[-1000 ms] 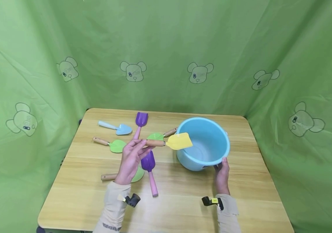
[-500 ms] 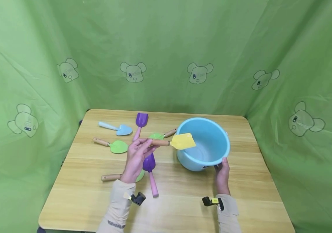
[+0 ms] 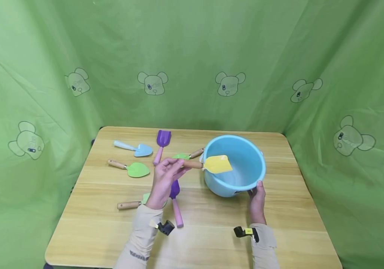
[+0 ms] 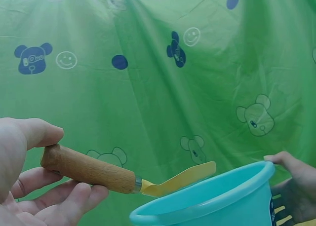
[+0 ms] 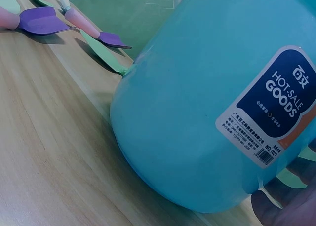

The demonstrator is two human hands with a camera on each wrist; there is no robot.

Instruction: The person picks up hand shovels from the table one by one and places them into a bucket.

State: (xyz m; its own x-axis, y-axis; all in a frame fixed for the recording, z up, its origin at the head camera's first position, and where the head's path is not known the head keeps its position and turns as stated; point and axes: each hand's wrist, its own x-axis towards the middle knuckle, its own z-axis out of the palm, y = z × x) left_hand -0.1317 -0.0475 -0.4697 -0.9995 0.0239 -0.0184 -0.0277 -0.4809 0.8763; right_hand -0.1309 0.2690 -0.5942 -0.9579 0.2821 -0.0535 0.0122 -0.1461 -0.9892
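My left hand holds a small yellow trowel near the end of its wooden handle. The thumb is above the handle and the other fingers lie below it. The yellow blade is over the near-left rim of a light-blue bucket, its tip above the opening. My right hand grips the bucket's near-right rim, thumb on top and fingers against the outer wall. In the right wrist view a printed label shows on the bucket's side.
Left of the bucket on the wooden table lie green trowels, a light-blue trowel and purple scoops with pink handles. One green trowel reaches close to the bucket. Green curtains stand around the table.
My left hand has carried the yellow trowel a little to the right, so its blade is further over the bucket's opening. The right hand and the bucket have stayed about where they were.
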